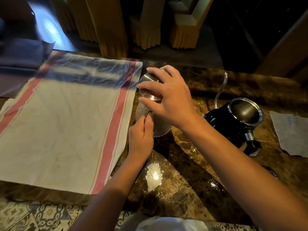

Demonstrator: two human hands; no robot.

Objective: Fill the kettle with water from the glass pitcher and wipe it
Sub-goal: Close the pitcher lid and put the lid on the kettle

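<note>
The right hand (168, 95) is curling its fingers over the metal lid (148, 88) atop the glass pitcher (158, 125); the left hand (141, 135) is gripping the pitcher's side; the lidless black kettle (236, 124) is standing just right on the marble counter (191, 180).

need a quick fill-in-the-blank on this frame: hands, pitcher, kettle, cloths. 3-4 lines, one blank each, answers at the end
1. The right hand grips the metal ____ on top of the glass pitcher.
2. The left hand holds the pitcher's ____.
3. The black kettle stands on the marble table with its top ____.
4. The cloth with red stripes lies to the ____ of the pitcher; a grey cloth lies beyond the kettle.

Answers: lid; handle; open; left
</note>
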